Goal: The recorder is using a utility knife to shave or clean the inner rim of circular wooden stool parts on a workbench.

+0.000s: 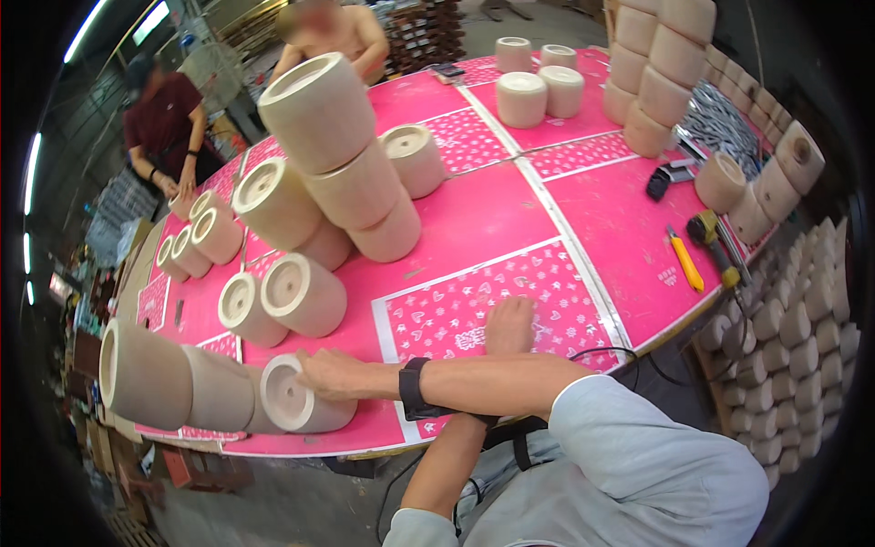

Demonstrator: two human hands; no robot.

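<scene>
My right forearm, with a black wristband, crosses over my left arm and reaches leftward. My right hand (pixel 333 375) grips the top rim of a pale wooden cylinder (pixel 290 399), which has a shallow round recess with a small hole in its upper face. That cylinder stands near the table's front edge, beside a row of stacked wooden cylinders (pixel 146 376) at the left. My left hand (pixel 509 326) rests on the pink patterned tabletop (pixel 437 314), its short visible fingers pressed together and seemingly curled. Nothing shows in it; the palm side is hidden.
A tall stack of cylinders (pixel 351 187) rises beyond my right hand. At the right lie a yellow-handled cutter (pixel 685 260), a power drill (pixel 713 244) and a tape measure (pixel 658 182). Piled cylinders (pixel 793 356) stand beside the table. Two people (pixel 169 123) work across it.
</scene>
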